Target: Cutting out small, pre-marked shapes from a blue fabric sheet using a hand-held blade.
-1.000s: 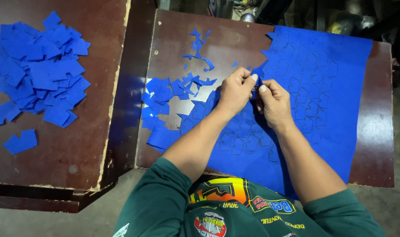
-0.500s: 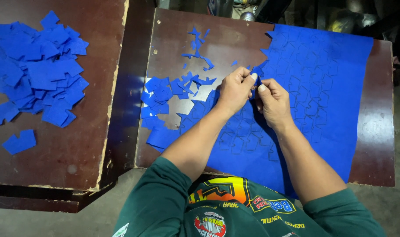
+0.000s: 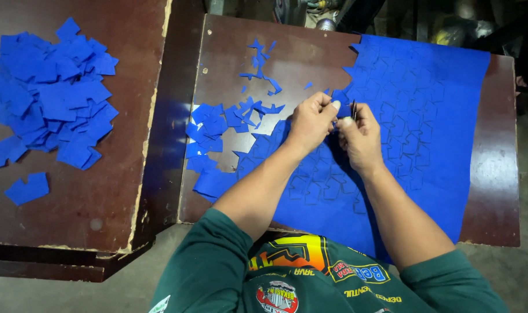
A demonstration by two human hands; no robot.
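Left hand [image 3: 313, 119] and right hand [image 3: 361, 136] pinch a mostly hidden blue piece [image 3: 343, 110] over the blue sheet [image 3: 432, 116], unmoved since earlier.

Two dark wooden desks stood side by side: the left desk [image 3: 102, 197] and the right desk [image 3: 229, 64]. One large blue sheet [image 3: 438, 116] lay on the right one. Two hands showed, a left hand [image 3: 311, 119] and a right hand [image 3: 361, 138]. One big heap of blue cut pieces [image 3: 49, 98] lay left, one smaller scatter of pieces [image 3: 217, 130] right; too many to count.
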